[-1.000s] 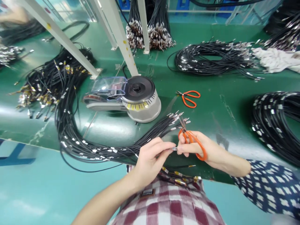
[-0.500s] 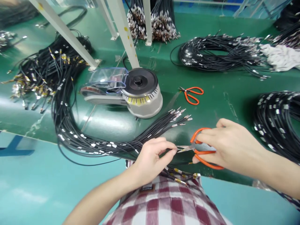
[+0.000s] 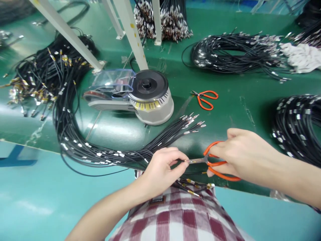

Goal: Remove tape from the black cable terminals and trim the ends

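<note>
My left hand is closed, with thumb and forefinger pinching the end of a black cable. My right hand grips orange-handled scissors, fingers in the loops. The blades are nearly together and point left, their tips right at the pinched cable end. Under and behind my left hand runs a bundle of black cables with white labels, its silvery ends fanned out on the table. More cable ends with yellow tape hang over the table edge against the checked apron.
A tape dispenser stands on the green table, beside a second pair of orange-handled scissors. Coiled cables lie at the back right, another coil at the right. White metal posts rise behind. A white cloth lies far right.
The scissor blades, spread around the cable end before, have come nearly together. My left hand has stayed in about the same place.
</note>
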Action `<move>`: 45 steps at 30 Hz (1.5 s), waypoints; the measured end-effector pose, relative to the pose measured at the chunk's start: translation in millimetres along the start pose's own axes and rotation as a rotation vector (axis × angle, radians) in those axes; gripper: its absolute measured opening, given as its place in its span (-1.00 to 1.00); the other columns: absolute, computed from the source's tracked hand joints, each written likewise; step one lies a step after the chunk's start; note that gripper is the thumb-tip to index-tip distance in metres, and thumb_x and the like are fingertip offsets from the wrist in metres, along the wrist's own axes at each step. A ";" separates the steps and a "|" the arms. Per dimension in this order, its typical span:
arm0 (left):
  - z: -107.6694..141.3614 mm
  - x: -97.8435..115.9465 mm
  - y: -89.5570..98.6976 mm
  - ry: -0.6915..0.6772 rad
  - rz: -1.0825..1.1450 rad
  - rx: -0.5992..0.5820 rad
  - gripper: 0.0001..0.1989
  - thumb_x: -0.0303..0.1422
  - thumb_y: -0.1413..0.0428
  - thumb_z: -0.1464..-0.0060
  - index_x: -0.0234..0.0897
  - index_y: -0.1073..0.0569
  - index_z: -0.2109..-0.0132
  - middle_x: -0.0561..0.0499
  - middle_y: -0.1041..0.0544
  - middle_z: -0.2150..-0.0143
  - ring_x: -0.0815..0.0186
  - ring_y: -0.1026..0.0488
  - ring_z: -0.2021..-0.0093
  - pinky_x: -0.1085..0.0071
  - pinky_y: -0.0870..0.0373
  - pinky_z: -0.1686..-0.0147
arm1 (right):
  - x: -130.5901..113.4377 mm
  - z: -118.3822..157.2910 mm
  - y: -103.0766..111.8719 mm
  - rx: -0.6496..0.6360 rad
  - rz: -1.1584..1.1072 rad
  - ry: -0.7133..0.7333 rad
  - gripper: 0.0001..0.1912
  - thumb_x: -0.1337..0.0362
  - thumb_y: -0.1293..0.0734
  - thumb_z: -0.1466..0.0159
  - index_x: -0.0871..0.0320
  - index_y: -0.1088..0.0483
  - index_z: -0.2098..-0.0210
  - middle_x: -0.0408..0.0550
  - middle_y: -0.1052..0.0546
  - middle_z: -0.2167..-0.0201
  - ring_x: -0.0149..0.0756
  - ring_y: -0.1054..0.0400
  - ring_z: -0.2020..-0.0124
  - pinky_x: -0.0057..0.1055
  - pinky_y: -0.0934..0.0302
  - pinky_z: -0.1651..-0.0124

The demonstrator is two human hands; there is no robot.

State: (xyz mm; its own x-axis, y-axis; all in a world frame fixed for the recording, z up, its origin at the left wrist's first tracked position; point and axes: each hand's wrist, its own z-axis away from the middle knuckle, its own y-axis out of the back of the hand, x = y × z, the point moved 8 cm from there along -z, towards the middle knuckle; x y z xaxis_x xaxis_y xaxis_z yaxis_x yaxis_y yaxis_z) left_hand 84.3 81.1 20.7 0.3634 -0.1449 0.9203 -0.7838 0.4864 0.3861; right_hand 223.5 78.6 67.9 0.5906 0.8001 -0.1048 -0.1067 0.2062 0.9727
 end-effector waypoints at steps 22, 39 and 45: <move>5.2 4.1 1.2 -0.058 0.059 0.004 -0.87 -0.47 -0.16 -0.17 -0.35 -0.59 0.32 0.01 -0.54 0.46 0.39 -0.38 0.46 0.46 -0.25 0.41 | 18.4 1.0 -42.0 -0.378 -0.694 -0.350 -0.53 -0.03 -0.40 -0.18 0.10 -0.23 0.67 -0.31 -0.22 0.79 -0.45 0.01 0.70 -0.46 0.17 0.57; 5.1 3.3 -0.6 -0.042 0.026 0.005 -0.86 -0.49 -0.14 -0.16 -0.33 -0.57 0.34 0.04 -0.52 0.48 0.41 -0.35 0.47 0.49 -0.23 0.44 | 11.1 0.0 -25.5 -0.256 -0.446 -0.361 -0.56 -0.07 -0.41 -0.19 0.10 -0.36 0.61 -0.22 -0.34 0.74 -0.40 -0.07 0.65 -0.44 0.16 0.51; 3.8 4.8 1.9 -0.033 0.074 0.010 -0.87 -0.48 -0.15 -0.15 -0.33 -0.58 0.34 0.03 -0.55 0.45 0.41 -0.38 0.46 0.50 -0.25 0.44 | 12.0 3.3 -47.2 -0.428 -0.725 -0.434 -0.53 -0.10 -0.40 -0.17 0.10 -0.34 0.65 -0.28 -0.23 0.77 -0.45 -0.04 0.68 -0.49 0.16 0.59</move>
State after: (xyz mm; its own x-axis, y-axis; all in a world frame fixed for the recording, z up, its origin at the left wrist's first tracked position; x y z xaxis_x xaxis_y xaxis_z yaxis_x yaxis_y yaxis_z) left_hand 82.7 78.0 26.1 0.2876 -0.1367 0.9479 -0.8132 0.4879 0.3171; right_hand 238.4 76.7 21.4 0.8648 0.1346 -0.4837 0.1693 0.8288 0.5334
